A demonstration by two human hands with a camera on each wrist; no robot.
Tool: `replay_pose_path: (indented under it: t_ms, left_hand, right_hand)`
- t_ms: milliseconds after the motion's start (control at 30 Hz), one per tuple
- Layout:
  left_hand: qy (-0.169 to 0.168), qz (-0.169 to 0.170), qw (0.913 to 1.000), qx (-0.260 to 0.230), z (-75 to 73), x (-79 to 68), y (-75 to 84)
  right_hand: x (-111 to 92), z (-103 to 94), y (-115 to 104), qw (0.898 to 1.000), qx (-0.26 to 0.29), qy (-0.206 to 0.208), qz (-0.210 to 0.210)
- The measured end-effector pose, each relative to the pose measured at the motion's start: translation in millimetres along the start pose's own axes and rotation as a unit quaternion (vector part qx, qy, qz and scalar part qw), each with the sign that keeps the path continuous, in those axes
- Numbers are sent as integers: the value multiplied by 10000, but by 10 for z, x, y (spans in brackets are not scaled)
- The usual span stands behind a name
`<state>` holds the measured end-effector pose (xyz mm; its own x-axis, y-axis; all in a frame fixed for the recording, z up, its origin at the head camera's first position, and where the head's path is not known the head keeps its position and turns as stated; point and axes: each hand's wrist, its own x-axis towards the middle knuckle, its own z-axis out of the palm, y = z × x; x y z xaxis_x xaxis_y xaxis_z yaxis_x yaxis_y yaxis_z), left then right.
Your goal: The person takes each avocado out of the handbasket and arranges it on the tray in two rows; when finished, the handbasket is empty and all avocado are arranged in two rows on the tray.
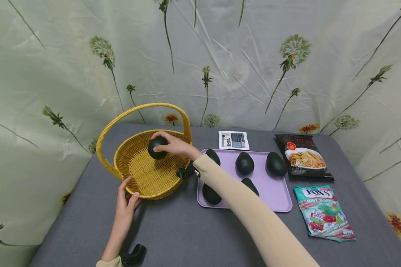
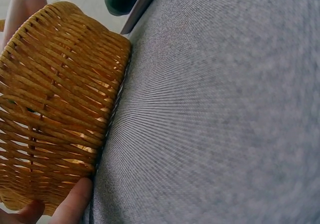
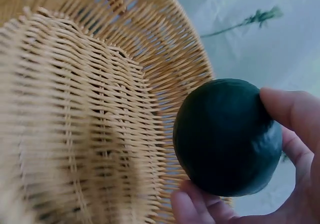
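Note:
A dark green avocado (image 1: 157, 148) is held in my right hand (image 1: 173, 144), over the inside of a yellow wicker basket (image 1: 147, 178) with a tall arched handle. In the right wrist view, thumb and fingers grip the avocado (image 3: 227, 139) at its sides, with the woven basket floor (image 3: 75, 124) beyond it. My left hand (image 1: 126, 202) holds the basket's near left rim. The left wrist view has its fingertips (image 2: 75, 201) against the lower basket wall (image 2: 55, 104). Several more avocados, among them one (image 1: 244, 163) near the middle, lie on a lilac tray (image 1: 270, 200).
Right of the basket stands the tray, partly hidden by my right forearm. Behind it lies a white packet (image 1: 234, 140). A black noodle bag (image 1: 304, 157) and a teal Fox's candy bag (image 1: 324, 213) lie on the right. Patterned fabric (image 1: 227, 74) hangs behind the grey table (image 1: 187, 237).

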<state>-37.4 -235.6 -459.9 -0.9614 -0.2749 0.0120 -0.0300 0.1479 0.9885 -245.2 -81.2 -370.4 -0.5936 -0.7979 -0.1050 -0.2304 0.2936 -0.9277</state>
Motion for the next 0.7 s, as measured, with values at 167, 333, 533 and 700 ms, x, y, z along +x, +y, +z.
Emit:
replay_pose_path:
  t_ms: [167, 333, 533, 700]
  left_hand:
    - [12, 97, 10000, -4, 9, 3, -1]
    - [-39, -3, 10000, -39, 8, 3, 26]
    - [-69, -63, 9999, -55, 5, 4, 21]
    - [-79, -81, 9999, -97, 10, 12, 17]
  right_hand:
    - [-372, -228, -2, 9991, 232, -225, -261]
    - [-846, -494, 57, 9993, 202, -82, -303]
    - [-1528, -820, 186, 9994, 96, 322, -36]
    - [-2102, -1020, 376, 9954, 81, 885, 353]
